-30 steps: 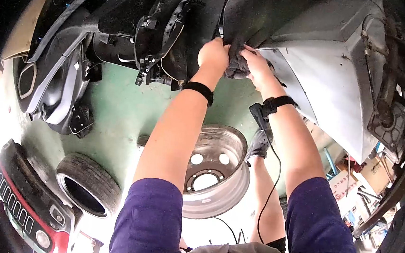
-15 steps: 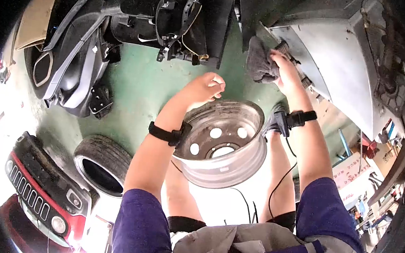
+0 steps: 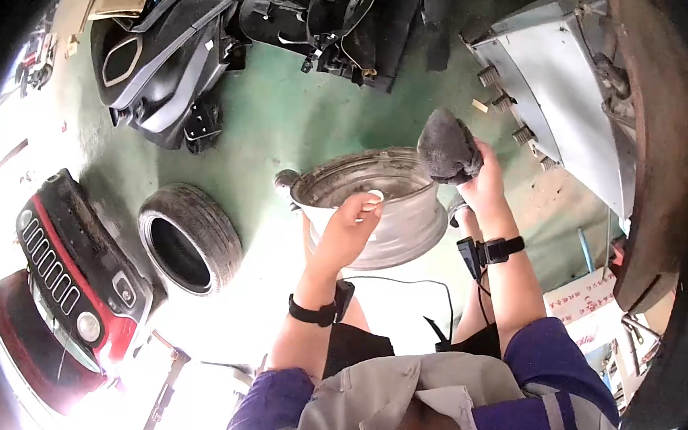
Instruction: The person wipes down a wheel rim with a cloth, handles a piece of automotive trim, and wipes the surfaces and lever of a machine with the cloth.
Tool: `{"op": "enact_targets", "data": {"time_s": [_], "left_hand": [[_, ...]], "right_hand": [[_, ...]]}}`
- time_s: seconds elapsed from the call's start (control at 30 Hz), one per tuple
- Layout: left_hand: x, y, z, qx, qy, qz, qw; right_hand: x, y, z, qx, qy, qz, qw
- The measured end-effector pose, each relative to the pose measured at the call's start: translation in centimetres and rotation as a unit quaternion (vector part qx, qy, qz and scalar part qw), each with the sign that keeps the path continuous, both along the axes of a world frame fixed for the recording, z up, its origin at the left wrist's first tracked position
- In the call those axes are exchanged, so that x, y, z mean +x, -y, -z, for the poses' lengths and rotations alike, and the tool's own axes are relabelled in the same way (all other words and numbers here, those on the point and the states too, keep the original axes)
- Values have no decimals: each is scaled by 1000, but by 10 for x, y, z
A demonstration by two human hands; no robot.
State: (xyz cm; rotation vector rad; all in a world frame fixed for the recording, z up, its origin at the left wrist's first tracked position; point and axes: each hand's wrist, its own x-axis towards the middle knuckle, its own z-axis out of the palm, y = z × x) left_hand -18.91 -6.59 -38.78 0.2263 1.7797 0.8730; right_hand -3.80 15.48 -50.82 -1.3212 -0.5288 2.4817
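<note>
A dark grey cloth (image 3: 449,148) is bunched in my right hand (image 3: 486,180), above the right side of a metal wheel rim (image 3: 408,220). My left hand (image 3: 349,230) is over the rim's near left side, its fingers curled together. Whether those fingers pinch anything small cannot be made out. The rim stands tilted on the floor in front of my legs, and my left hand hides part of it. Black straps circle both wrists.
A tyre (image 3: 190,239) lies to the left, beside a red and black car front bumper (image 3: 81,275). Black plastic car panels (image 3: 169,80) are at the upper left. A silver-grey metal panel (image 3: 559,94) stands at the right, near a dark curved part (image 3: 663,159).
Both hands have come away from the dark panels at the top toward my body. My left hand has let go there, while my right hand has carried the cloth over beside the rim.
</note>
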Motion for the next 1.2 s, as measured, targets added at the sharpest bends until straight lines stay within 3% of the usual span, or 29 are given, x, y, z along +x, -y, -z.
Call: {"op": "enact_targets", "data": {"time_s": [0.03,0.07,0.13,0.2,0.23,0.27,0.33,0.37,0.43,0.5,0.6,0.77,0.9,1.0,1.2], "left_hand": [[19,7,2,2,6,-41,999],[42,18,7,0,-52,-48,997],[79,23,16,5,-173,-62,983],[108,26,7,-45,-248,8,968],[122,30,8,-60,-261,29,963],[134,35,10,-75,-275,51,957],[154,46,8,-137,-281,93,945],[160,50,6,-143,-288,108,941],[164,62,13,-139,-288,122,939],[167,74,28,-140,-281,113,943],[169,85,36,-138,-301,77,940],[179,77,38,-62,-327,33,942],[188,58,43,-35,-373,18,927],[198,52,56,-52,-449,31,891],[200,39,78,-56,-538,-9,841]], "right_hand": [[-6,-1,-14,-169,-18,66,983],[1,5,-11,-171,-45,33,984],[9,20,-27,-205,22,33,978],[40,35,-18,-214,-12,20,977],[54,48,-26,70,50,-150,985],[66,61,-34,347,103,-299,883],[95,83,3,165,34,-183,969],[100,92,13,117,13,-139,983],[100,105,6,62,-6,-71,996],[104,113,-26,-174,-34,87,980],[109,129,-49,-105,28,82,991],[124,134,-64,-104,-41,56,992],[127,127,-74,-91,-144,-49,984],[135,116,-37,-45,-155,-127,979],[159,72,17,-61,-186,-120,973]]}}
